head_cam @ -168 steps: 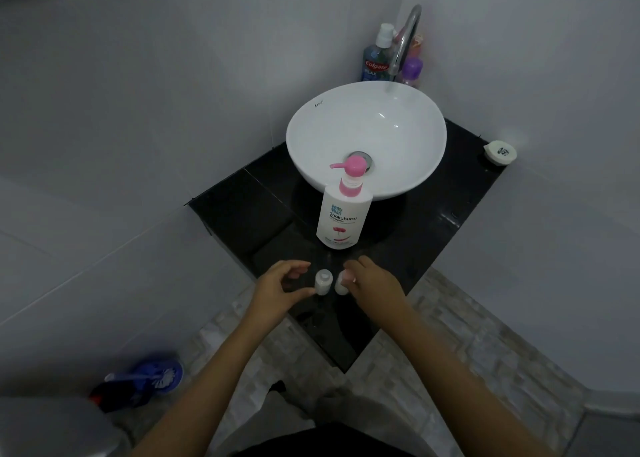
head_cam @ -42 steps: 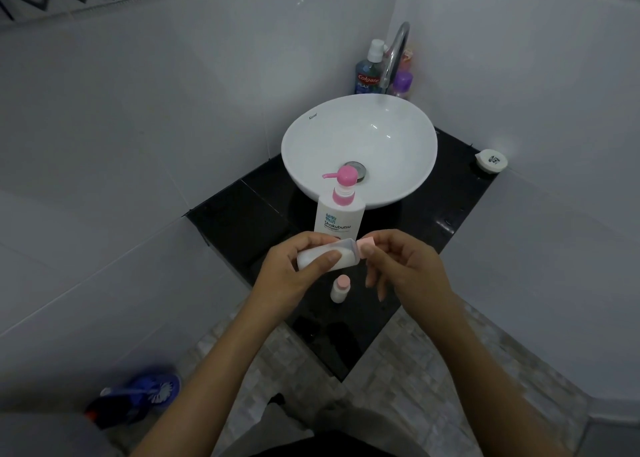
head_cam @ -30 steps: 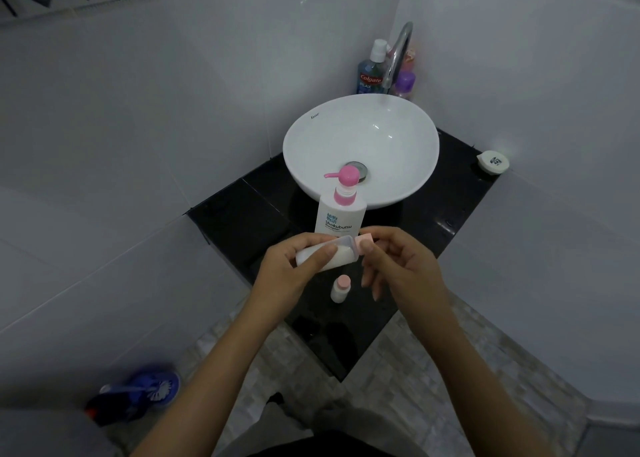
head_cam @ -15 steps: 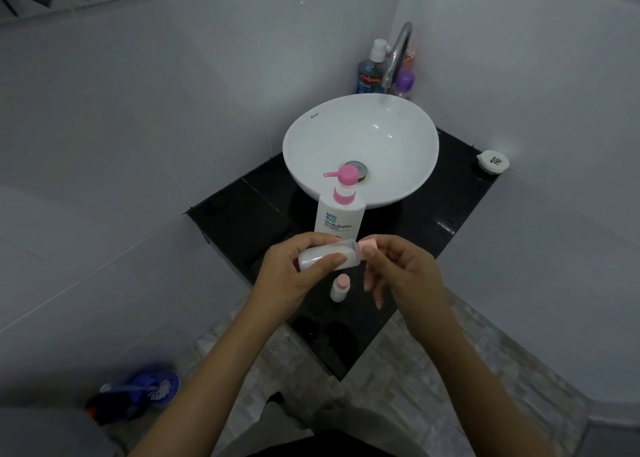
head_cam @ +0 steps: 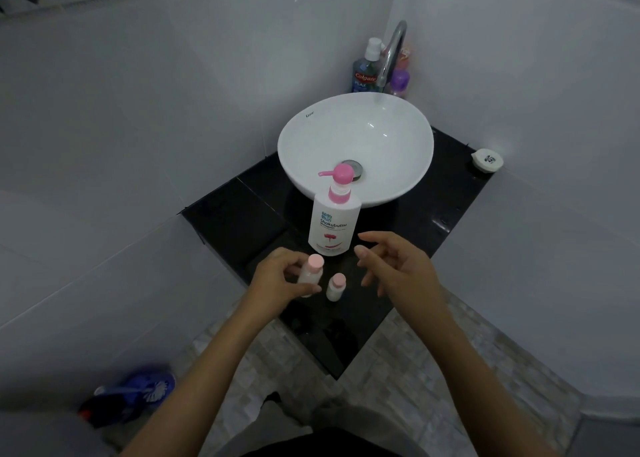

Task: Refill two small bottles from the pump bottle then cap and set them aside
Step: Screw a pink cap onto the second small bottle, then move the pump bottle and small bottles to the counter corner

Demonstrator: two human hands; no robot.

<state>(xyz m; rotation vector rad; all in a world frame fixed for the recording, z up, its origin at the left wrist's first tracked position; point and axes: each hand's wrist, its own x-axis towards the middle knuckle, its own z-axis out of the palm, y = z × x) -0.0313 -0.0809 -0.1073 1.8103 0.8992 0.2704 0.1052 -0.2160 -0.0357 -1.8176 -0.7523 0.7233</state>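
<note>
A white pump bottle with a pink pump head stands on the black counter in front of the basin. My left hand grips a small white bottle with a pink cap, upright, low over the counter. Just to its right a second small capped bottle stands on the counter by itself. My right hand hovers to the right of both, fingers spread, holding nothing.
A white bowl basin with a chrome tap sits behind the pump bottle. Mouthwash and other bottles stand in the far corner. A small round white item lies at the counter's right corner. A blue toilet brush is on the floor.
My right hand has let go of the pink cap and pulled away to the right. My left hand has turned the small bottle from sideways to upright and lowered it beside the other one.
</note>
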